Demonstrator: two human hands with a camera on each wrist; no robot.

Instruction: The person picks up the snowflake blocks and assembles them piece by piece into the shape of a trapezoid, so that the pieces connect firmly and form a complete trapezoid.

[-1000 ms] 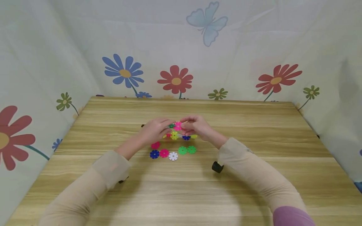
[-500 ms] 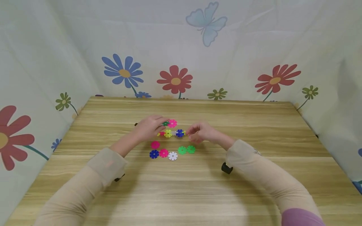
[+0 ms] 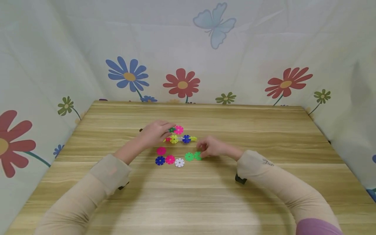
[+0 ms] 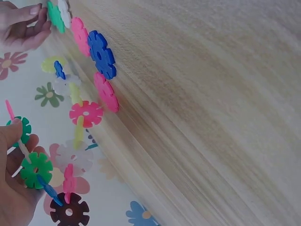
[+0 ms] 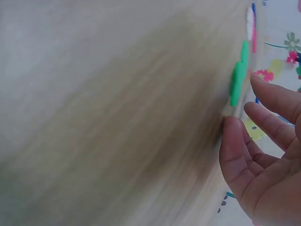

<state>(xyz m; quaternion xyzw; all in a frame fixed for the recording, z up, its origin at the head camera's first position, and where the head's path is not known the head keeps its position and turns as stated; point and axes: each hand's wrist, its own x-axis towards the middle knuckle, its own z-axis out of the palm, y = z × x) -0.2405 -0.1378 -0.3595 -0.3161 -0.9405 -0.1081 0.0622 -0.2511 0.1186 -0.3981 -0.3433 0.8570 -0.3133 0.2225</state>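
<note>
Right wrist: hand (image 5: pixel 268 174) partly off-frame

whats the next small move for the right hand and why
Probably pinch the rightmost light-green notched disc with the right hand: it is right at that disc but seems not to grip it, while the left hand already holds the linked disc chain.

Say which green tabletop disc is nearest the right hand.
The rightmost green notched disc, beside the right hand; the other green disc lies to its left.

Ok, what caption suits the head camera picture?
Left grip holds a colourful disc chain; right grip by a green disc.
</note>
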